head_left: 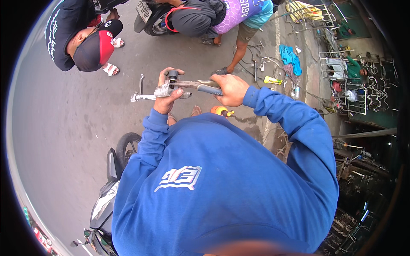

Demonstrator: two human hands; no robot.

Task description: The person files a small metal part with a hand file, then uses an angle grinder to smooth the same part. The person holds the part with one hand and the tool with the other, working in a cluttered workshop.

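In front of my chest, my left hand [166,94] grips a silver metal bracket [144,97]. A bar sticks out of the bracket to the left, with a short rod standing up near its end. At the bracket's top sits a black cylindrical piece [172,74], beside my left fingers. My right hand [231,90] is closed round a pair of pliers [208,89] with grey-blue handles. The jaws of the pliers point left and reach the bracket just below the black piece. Exactly what they pinch is too small to tell.
A person in a red-and-black cap [94,51] bends at the far left. Another in a purple shirt [239,17] crouches by a motorcycle wheel [159,24]. A yellow-orange bottle [220,111], blue cloth [290,59] and cables lie on the ground. A motorcycle [104,200] stands lower left; metal racks [341,81] line the right.
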